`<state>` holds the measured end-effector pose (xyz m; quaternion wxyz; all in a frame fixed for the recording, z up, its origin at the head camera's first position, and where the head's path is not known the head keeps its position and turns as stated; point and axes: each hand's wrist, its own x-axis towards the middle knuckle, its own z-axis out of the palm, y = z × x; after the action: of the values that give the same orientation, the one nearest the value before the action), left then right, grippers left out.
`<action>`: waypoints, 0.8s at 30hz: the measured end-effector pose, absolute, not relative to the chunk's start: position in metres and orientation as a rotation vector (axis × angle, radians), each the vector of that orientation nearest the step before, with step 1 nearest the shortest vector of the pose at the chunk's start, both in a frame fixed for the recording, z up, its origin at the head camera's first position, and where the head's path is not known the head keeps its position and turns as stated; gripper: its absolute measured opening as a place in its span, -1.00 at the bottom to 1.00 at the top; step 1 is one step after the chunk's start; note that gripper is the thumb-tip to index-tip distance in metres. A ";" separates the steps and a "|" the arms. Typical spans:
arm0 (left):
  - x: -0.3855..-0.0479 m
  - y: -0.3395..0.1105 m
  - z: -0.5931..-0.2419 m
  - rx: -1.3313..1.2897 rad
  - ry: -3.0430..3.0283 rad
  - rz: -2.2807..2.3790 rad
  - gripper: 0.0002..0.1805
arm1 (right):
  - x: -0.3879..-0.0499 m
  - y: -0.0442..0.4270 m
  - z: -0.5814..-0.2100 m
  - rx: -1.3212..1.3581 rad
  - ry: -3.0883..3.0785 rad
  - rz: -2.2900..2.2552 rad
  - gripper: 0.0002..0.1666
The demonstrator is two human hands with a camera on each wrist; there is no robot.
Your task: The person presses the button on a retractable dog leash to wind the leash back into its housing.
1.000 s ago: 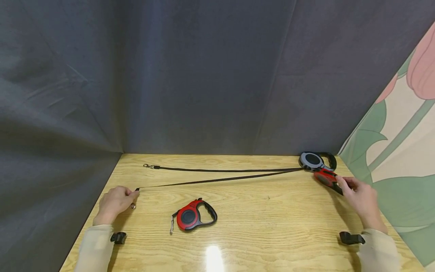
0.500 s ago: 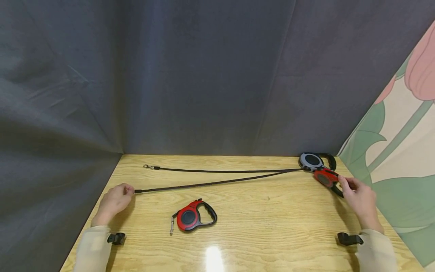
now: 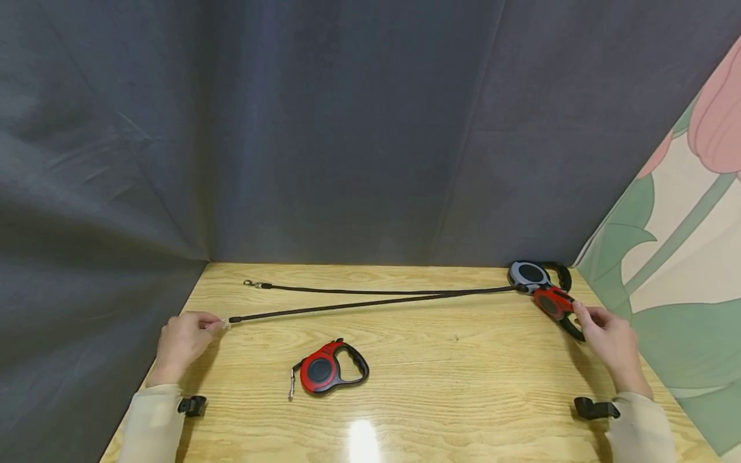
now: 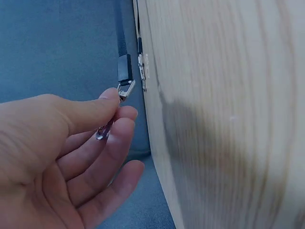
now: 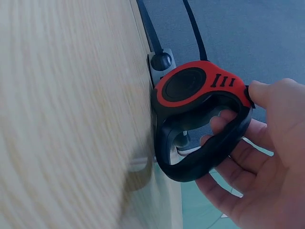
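1. Your left hand (image 3: 182, 337) pinches the metal clip (image 4: 126, 90) between thumb and fingers, the others loosely bent; if that small hold slips, the strap (image 3: 347, 307) could whip back toward the case.
2. Your right hand (image 3: 610, 344) has its fingers curled round the handle (image 5: 209, 162) of the red leash (image 5: 178, 86), thumb against the case's edge. Should the thumb press a brake there, the strap might lock or run unexpectedly.
3. The red leash is at the far right of the tabletop (image 3: 463, 392), just beside the grey leash (image 3: 528, 272); I can't tell whether they touch. Swinging it carelessly could knock the grey one.
4. Its strap converges with the grey leash's strap (image 3: 370, 292); lowering or retracting it there risks a tangle.
5. The second red leash (image 3: 325, 368) lies nearer you, between your hands; a dropped strap could catch on it.
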<state>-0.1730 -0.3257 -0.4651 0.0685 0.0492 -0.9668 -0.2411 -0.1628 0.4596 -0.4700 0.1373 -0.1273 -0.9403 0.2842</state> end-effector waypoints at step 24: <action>-0.169 -0.329 -0.460 0.120 -2.662 -0.703 -0.85 | -0.165 0.456 -0.473 -0.356 -2.680 0.997 -0.28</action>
<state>-0.1694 -0.3288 -0.4602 0.1915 0.0426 -0.9481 -0.2502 -0.1646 0.4561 -0.4728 0.1299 -0.1225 -0.9222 0.3431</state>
